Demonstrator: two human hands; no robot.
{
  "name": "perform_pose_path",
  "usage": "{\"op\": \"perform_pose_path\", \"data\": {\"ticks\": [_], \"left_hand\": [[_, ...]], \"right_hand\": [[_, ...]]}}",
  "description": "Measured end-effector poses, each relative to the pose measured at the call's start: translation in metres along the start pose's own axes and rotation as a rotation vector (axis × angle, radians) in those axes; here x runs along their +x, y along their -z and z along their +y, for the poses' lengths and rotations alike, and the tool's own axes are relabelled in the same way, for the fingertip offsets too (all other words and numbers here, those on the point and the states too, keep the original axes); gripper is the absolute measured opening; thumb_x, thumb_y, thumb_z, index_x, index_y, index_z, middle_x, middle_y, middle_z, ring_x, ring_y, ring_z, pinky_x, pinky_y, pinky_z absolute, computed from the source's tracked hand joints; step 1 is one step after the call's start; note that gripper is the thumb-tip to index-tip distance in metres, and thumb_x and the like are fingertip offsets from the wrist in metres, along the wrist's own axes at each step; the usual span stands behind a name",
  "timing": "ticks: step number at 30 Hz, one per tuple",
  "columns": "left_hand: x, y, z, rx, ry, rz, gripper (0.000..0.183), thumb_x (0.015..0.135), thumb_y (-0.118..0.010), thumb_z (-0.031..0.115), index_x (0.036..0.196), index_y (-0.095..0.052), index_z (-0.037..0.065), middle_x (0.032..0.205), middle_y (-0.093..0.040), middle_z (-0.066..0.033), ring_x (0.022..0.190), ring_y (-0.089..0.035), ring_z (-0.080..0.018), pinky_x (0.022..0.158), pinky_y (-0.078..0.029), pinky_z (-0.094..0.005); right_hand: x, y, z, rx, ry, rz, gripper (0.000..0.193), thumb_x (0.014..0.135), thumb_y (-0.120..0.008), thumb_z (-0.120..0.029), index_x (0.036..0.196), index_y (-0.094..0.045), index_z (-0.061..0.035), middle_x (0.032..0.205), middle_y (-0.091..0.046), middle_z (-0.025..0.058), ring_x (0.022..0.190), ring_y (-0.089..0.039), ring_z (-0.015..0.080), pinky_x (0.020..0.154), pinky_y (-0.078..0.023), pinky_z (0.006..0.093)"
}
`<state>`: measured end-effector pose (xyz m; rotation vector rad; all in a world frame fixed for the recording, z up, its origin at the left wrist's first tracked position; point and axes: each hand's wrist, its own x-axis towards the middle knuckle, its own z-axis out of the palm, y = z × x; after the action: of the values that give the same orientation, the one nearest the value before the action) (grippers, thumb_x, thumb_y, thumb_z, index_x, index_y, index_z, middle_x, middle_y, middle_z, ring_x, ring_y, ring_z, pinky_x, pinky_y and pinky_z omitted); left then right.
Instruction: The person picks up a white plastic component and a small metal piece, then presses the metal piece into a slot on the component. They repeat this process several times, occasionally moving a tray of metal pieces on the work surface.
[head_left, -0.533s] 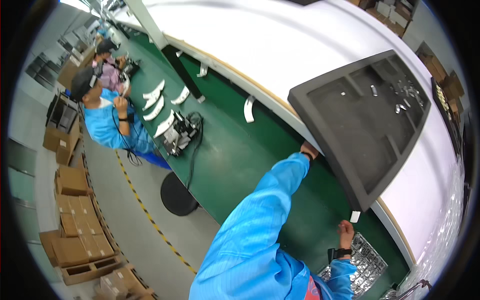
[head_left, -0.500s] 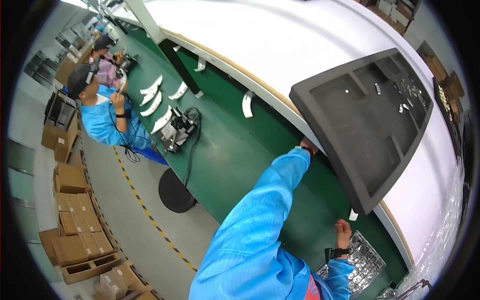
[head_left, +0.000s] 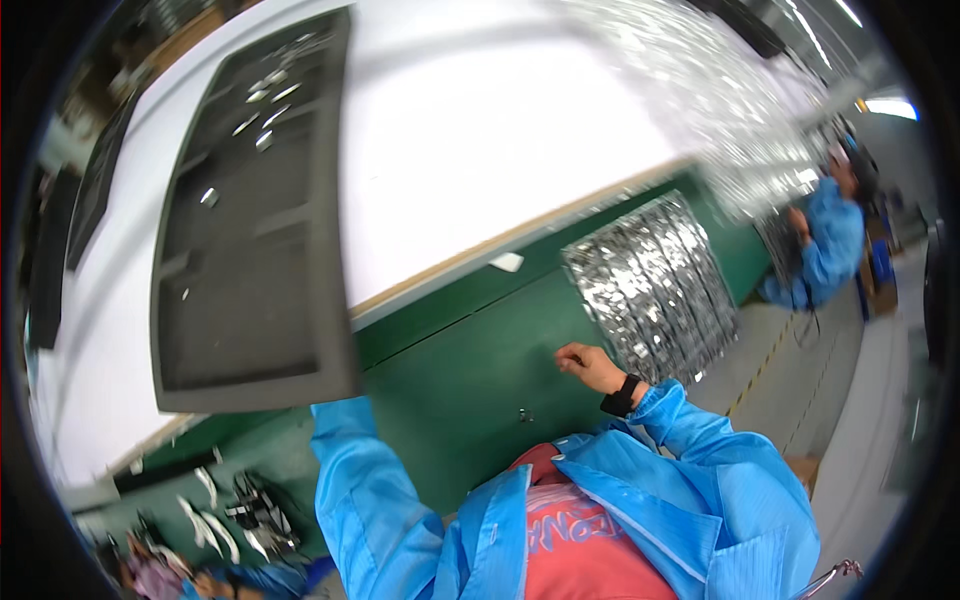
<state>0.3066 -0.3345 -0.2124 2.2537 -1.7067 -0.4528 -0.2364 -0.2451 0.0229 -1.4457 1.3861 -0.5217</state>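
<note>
Holding the big dark foam tray point(head_left: 250, 220) up by its bottom edge, my hidden left hand keeps it off the green table point(head_left: 470, 370), so I cannot tell its grip, while my right hand point(head_left: 588, 365) rests curled shut and empty.

A factory assembly floor is indicated by a long green workbench point(head_left: 470, 350), stacked trays of small metal parts point(head_left: 650, 285), yellow floor markings and blue-coated co-workers point(head_left: 825, 245).
</note>
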Motion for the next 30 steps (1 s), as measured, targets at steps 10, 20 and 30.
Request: {"op": "perform_pose_path", "data": {"ticks": [10,20,30], "left_hand": [[-0.018,0.098,0.146,0.006,0.286,0.272,0.063,0.071,-0.078,0.035,0.121,-0.054,0.005,0.111,-0.061,-0.0233,0.099,-0.06,-0.0397,0.083,-0.051,-0.0469],[-0.242,0.102,0.173,-0.706,0.026,-0.155,0.034,0.081,-0.068,0.011,0.112,-0.06,-0.001,0.107,-0.065,-0.0157,0.091,-0.064,-0.0221,0.081,-0.05,-0.0343],[-0.356,0.085,0.179,-0.681,0.094,-0.406,0.032,0.084,-0.065,0.013,0.113,-0.059,0.0,0.102,-0.067,-0.016,0.09,-0.066,-0.0241,0.079,-0.053,-0.0343]], "right_hand": [[-0.119,0.013,0.034,0.032,-0.06,0.266,0.015,0.09,-0.057,-0.007,0.102,-0.062,0.0007,0.085,-0.068,0.0097,0.078,-0.066,0.0161,0.071,-0.052,0.0286],[-0.06,-0.047,0.028,-0.219,0.14,0.082,0.025,0.083,-0.065,-0.008,0.107,-0.061,-0.0024,0.089,-0.066,0.0125,0.08,-0.066,0.0242,0.073,-0.053,0.0339],[-0.045,-0.122,0.053,-0.609,0.58,-0.144,0.025,0.074,-0.066,-0.006,0.098,-0.064,-0.0131,0.101,-0.054,0.0067,0.095,-0.053,0.028,0.08,-0.05,0.0377]]}}
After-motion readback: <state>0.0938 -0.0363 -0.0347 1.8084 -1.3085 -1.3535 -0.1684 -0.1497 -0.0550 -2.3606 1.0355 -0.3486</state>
